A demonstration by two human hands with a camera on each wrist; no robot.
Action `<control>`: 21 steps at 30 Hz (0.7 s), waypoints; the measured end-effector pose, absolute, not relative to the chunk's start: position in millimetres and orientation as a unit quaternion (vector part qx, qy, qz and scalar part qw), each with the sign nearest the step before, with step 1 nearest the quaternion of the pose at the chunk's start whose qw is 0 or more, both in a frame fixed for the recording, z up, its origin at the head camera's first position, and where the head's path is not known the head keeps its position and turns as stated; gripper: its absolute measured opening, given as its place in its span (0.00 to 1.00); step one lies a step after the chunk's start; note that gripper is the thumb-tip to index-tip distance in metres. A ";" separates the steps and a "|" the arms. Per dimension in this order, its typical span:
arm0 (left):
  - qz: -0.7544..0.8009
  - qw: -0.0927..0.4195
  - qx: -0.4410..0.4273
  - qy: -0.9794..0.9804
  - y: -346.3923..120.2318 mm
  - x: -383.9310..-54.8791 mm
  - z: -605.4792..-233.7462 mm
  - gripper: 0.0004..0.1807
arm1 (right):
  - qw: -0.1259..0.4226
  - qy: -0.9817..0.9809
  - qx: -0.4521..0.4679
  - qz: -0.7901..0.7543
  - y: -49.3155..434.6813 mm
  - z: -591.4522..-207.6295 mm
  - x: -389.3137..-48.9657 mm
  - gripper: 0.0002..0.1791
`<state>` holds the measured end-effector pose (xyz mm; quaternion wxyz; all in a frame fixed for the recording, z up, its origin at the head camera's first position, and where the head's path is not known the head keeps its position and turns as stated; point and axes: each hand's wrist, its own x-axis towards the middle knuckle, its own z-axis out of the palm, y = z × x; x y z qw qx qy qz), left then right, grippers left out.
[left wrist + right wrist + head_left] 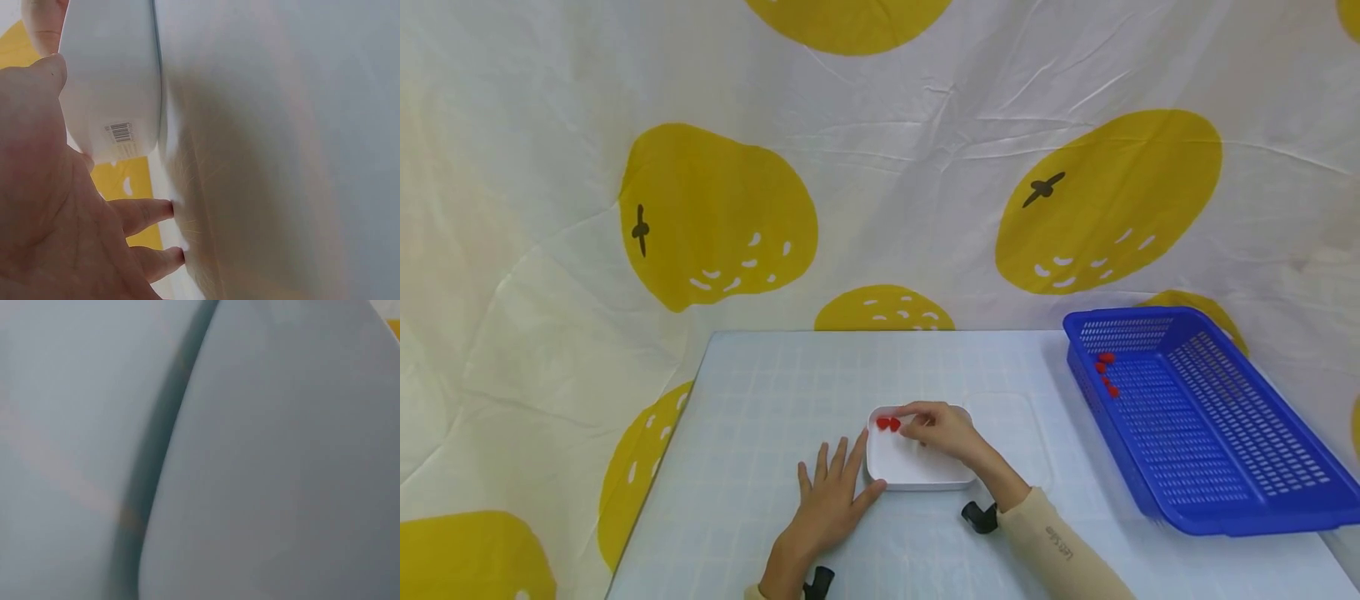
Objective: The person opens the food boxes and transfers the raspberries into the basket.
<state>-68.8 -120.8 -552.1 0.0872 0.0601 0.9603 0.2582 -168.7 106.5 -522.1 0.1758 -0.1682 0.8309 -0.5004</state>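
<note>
Two small red pieces (883, 423) lie side by side near the far left corner inside a shallow white container (917, 483). My right hand (940, 429) reaches over the container from the right, its index finger and thumb right at the right-hand red piece (895, 425); I cannot tell whether they pinch it. My left hand (829, 504) lies at the container's left side with fingers spread, index finger and thumb at its wall. A barcode label (121, 132) shows on the container in the left wrist view. The right wrist view shows only a pale wall (269, 456) close up.
A blue slotted basket (1150, 500) stands at the right of the table (775, 375), with several red pieces (1107, 357) along its left side. A faint clear lid-like outline (1026, 408) lies right of the container. Behind hangs a cloth (910, 208) with yellow fruit shapes.
</note>
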 end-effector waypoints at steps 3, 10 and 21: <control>0.261 0.087 0.062 0.959 -121.3 -68.6 -551.4 0.47 | 0.188 0.837 -0.174 -0.484 105.4 -524.0 -168.5 0.20; 0.265 0.086 0.064 0.958 -121.7 -68.5 -550.5 0.47 | 0.182 0.844 -0.216 -0.457 103.8 -532.7 -170.5 0.22; 0.262 0.085 0.064 0.959 -121.2 -68.3 -551.0 0.46 | 0.169 0.844 -0.200 -0.469 104.2 -537.9 -171.7 0.06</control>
